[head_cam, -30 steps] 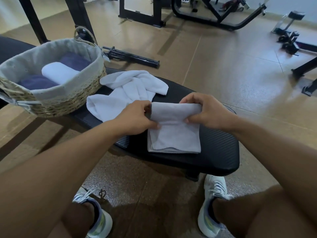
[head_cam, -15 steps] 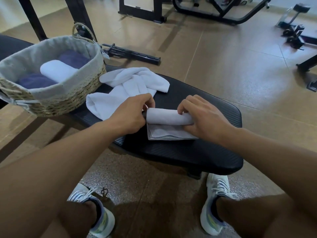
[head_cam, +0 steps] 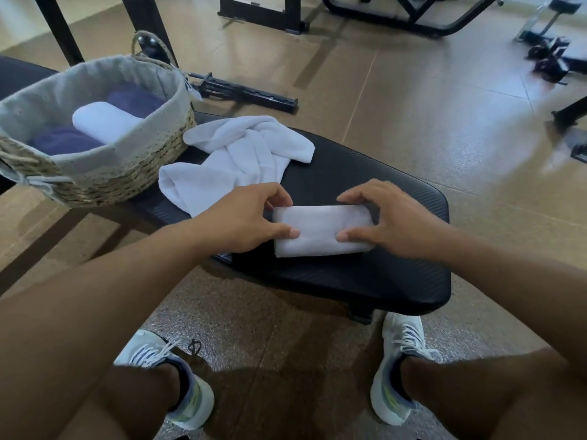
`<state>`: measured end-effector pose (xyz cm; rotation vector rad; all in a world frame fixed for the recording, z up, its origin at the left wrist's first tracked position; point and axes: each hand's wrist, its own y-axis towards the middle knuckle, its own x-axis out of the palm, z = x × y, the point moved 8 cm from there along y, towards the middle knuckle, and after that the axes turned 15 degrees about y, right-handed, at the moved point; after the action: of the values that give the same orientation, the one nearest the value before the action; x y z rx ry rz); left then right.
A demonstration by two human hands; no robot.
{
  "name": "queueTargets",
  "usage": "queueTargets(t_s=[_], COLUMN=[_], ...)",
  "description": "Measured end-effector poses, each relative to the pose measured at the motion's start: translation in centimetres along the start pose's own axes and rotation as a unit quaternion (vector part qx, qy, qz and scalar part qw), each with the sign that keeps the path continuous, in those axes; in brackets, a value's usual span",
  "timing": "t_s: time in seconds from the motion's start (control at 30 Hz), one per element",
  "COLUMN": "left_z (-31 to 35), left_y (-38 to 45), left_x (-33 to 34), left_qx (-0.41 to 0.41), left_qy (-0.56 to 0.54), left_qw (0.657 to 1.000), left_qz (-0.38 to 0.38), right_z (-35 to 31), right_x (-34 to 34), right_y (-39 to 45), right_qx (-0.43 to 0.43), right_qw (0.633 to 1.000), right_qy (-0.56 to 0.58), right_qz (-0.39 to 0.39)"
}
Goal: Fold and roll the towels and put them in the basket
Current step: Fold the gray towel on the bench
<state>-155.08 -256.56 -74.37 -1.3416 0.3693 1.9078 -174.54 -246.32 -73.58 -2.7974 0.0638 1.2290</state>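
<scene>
Grey towel [head_cam: 320, 230]: roll now complete, flat tail gone | lies on worktop [head_cam: 397, 281], pinched at both ends by left hand [head_cam: 246, 219] and right hand [head_cam: 389, 222] fingers | next: basket [head_cam: 104, 173] | white towel [head_cam: 241, 160] unfolded.

Bench pad [head_cam: 397, 277]: bare black surface lies right of and in front of the rolled towel [head_cam: 320, 230], out to the rounded edge.
Hands: left hand [head_cam: 244, 220] and right hand [head_cam: 394, 223] close off both ends of the roll; only its top middle is uncovered.
Loose white towel [head_cam: 241, 160]: crumpled heap fills the pad between the roll and the basket [head_cam: 133, 176], touching the basket wall.
Basket opening: a white roll [head_cam: 104, 122] and dark blue towels [head_cam: 63, 141] fill most of it; rope handle [head_cam: 152, 42] stands up on the far rim.
Floor beyond: barbell bar [head_cam: 244, 93] and black machine frames [head_cam: 397, 14] lie behind the bench.
</scene>
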Motion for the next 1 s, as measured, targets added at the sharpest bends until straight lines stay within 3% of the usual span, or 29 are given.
queueTargets(t_s=[0.13, 0.3, 0.43, 0.57, 0.67, 0.73, 0.9, 1.0], left_z=[0.3, 1.2, 1.9, 2.5, 3.1, 3.9, 3.9, 3.6], left_y=[0.5, 0.7, 0.0, -1.0, -2.1, -3.0, -2.9, -2.8], left_x=[0.9, 0.8, 0.4, 0.4, 1.4, 1.3, -3.1, -3.4], left_qx=[-0.021, -0.036, -0.052, -0.07, -0.058, -0.054, -0.025, -0.007], left_qy=[0.02, 0.053, 0.099, 0.071, -0.039, -0.127, -0.232, -0.198], left_qw=[0.999, 0.997, 0.994, 0.995, 0.995, 0.985, 0.969, 0.975], left_qz=[-0.031, -0.043, -0.01, 0.011, -0.074, -0.104, 0.075, 0.102], right_z=[2.0, 2.4, 2.9, 0.9, -1.4, -3.1, -6.4, -6.7], right_x=[1.0, 1.0, 0.7, -1.3, -2.6, -2.9, -1.8, -1.2], right_y=[0.5, 1.1, 0.7, 0.1, -0.1, -0.2, -0.3, 0.2], right_qx=[0.077, 0.129, 0.171, 0.133, 0.073, 0.043, -0.004, -0.018], right_qw=[0.995, 0.989, 0.983, 0.964, 0.913, 0.89, 0.929, 0.934], right_qy=[0.02, 0.014, 0.026, 0.226, 0.386, 0.44, 0.364, 0.352], right_qz=[-0.054, -0.065, -0.069, 0.037, 0.112, 0.113, 0.067, 0.056])
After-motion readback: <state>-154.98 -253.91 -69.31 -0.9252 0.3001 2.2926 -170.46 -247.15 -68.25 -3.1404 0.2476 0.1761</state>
